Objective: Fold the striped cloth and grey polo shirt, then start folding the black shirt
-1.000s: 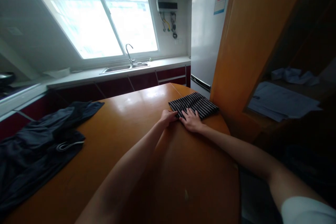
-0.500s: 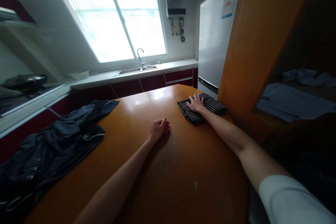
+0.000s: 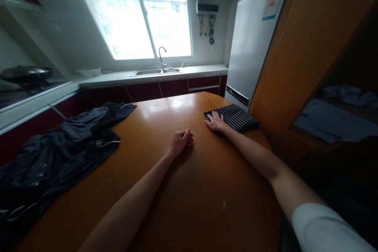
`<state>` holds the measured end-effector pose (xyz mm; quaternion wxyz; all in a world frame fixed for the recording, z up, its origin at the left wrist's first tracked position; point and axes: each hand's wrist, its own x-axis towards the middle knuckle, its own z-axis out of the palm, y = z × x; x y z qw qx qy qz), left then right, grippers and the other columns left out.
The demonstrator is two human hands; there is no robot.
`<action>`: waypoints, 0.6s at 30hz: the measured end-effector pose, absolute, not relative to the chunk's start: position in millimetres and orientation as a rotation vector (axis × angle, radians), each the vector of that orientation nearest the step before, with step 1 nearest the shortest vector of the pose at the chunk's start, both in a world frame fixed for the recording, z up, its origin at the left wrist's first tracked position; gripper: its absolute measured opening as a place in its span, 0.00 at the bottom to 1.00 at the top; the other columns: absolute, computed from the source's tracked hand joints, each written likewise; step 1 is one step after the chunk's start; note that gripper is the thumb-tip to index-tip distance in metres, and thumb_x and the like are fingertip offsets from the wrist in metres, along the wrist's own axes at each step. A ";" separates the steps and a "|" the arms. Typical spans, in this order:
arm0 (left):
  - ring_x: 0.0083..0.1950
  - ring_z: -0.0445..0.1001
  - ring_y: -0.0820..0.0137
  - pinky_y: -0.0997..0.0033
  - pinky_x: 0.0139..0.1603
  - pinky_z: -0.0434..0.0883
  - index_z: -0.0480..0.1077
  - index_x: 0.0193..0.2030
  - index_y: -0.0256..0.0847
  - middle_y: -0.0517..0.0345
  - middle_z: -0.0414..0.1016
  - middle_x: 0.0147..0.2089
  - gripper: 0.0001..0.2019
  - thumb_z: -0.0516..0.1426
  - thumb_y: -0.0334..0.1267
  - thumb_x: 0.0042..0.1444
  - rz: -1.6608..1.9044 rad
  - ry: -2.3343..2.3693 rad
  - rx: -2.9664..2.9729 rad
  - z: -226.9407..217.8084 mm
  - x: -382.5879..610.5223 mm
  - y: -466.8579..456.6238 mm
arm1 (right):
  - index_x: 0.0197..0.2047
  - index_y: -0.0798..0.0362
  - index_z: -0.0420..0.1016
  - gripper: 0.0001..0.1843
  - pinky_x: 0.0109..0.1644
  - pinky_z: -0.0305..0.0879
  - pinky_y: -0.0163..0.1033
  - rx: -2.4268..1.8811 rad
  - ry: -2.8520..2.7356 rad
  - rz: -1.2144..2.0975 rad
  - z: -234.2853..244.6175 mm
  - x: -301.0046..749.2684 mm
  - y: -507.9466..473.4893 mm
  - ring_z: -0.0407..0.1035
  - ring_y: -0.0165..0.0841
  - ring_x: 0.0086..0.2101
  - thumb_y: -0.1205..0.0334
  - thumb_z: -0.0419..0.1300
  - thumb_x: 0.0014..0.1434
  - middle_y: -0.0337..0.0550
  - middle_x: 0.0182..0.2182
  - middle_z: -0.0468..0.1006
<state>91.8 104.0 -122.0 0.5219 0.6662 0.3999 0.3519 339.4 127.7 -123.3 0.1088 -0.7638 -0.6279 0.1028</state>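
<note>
Right hand spread on folded white-striped black cloth, likely flattening it near brown wooden table right edge; left hand curled.

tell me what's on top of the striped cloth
The right hand rests on the striped cloth. The patch of cloth under that hand is covered and cannot be seen.
</note>
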 end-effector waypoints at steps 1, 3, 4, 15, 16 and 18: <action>0.21 0.74 0.70 0.73 0.23 0.68 0.73 0.30 0.35 0.52 0.77 0.25 0.27 0.54 0.62 0.59 0.846 0.946 1.604 -122.6 91.1 104.3 | 0.76 0.54 0.49 0.39 0.71 0.28 0.62 -2.226 -1.879 0.308 -124.0 329.5 128.6 0.31 0.47 0.73 0.40 0.44 0.70 0.58 0.75 0.38; 0.22 0.75 0.70 0.73 0.23 0.68 0.73 0.31 0.35 0.52 0.77 0.25 0.28 0.54 0.63 0.58 0.853 0.928 1.624 -124.3 89.5 105.3 | 0.76 0.54 0.46 0.40 0.72 0.28 0.58 -2.177 -1.918 0.302 -121.1 317.8 132.5 0.31 0.43 0.73 0.39 0.45 0.70 0.55 0.75 0.39; 0.22 0.75 0.70 0.73 0.23 0.68 0.73 0.31 0.35 0.52 0.77 0.25 0.28 0.54 0.63 0.58 0.858 0.923 1.634 -125.2 88.9 105.8 | 0.77 0.53 0.45 0.40 0.72 0.28 0.56 -2.150 -1.925 0.286 -117.4 317.5 134.9 0.32 0.42 0.73 0.39 0.44 0.71 0.54 0.75 0.39; 0.21 0.75 0.71 0.74 0.22 0.67 0.73 0.32 0.34 0.53 0.75 0.24 0.27 0.54 0.61 0.60 0.828 0.911 1.596 -126.9 93.7 107.9 | 0.72 0.61 0.57 0.32 0.69 0.41 0.59 -2.436 -1.432 0.121 -87.2 469.9 74.9 0.45 0.51 0.70 0.51 0.48 0.73 0.68 0.72 0.49; 0.21 0.75 0.71 0.74 0.22 0.67 0.73 0.32 0.34 0.54 0.75 0.24 0.27 0.54 0.61 0.60 0.828 0.906 1.594 -127.6 93.9 108.3 | 0.72 0.60 0.59 0.31 0.68 0.43 0.58 -2.450 -1.438 0.124 -92.5 474.8 62.5 0.47 0.51 0.69 0.51 0.50 0.72 0.68 0.71 0.51; 0.21 0.75 0.71 0.75 0.22 0.67 0.73 0.32 0.34 0.54 0.75 0.24 0.26 0.55 0.60 0.61 0.831 0.895 1.600 -129.1 94.0 109.1 | 0.72 0.58 0.59 0.31 0.68 0.44 0.56 -2.464 -1.462 0.100 -105.5 474.6 39.1 0.47 0.50 0.69 0.51 0.51 0.72 0.67 0.71 0.51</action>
